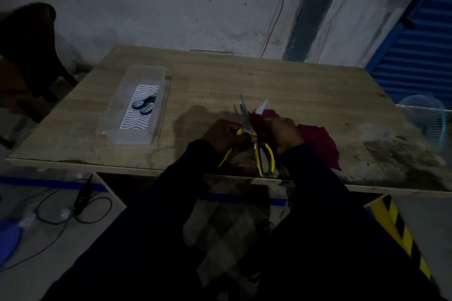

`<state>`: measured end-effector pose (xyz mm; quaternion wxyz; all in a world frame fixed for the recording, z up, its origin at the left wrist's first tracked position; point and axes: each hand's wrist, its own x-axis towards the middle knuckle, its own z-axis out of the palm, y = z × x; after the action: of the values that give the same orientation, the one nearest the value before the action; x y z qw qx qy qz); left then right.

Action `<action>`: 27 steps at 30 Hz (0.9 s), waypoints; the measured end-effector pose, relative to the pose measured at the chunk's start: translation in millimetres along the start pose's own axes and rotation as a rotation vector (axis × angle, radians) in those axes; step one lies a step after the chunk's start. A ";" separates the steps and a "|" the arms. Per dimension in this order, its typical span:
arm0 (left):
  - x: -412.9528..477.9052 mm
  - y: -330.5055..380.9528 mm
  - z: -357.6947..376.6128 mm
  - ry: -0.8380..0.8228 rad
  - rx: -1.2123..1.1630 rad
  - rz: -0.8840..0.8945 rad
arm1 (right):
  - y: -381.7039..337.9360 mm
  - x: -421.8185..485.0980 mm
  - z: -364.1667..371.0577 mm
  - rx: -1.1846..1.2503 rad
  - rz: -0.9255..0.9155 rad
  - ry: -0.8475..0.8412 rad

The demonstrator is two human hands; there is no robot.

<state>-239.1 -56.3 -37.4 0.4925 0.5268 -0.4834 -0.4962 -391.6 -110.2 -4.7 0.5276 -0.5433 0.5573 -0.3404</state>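
Observation:
Yellow-handled scissors (263, 154) stand open over the near edge of the wooden table (281, 80), blades pointing away from me. My left hand (223, 134) grips one yellow handle near the pivot. My right hand (285, 133) holds a dark red cloth (318, 142) against the blades; the other handle loop hangs free below my hands. The cloth spreads to the right on the table.
A clear plastic tray (137, 105) at the table's left holds a small pair of dark-handled scissors (144, 104) on a wavy-patterned liner. A fan (425, 120) stands at the right edge. Cables (80, 203) lie on the floor at the left. A dark chair (31, 39) sits far left.

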 end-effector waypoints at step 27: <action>12.1 13.2 -2.1 -0.048 0.269 -0.147 | 10.4 10.8 8.6 0.150 0.093 0.229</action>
<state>-236.8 -68.9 -24.7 0.3680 0.6102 -0.5172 -0.4741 -384.4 -117.1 -18.8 0.5148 -0.4334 0.6116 -0.4160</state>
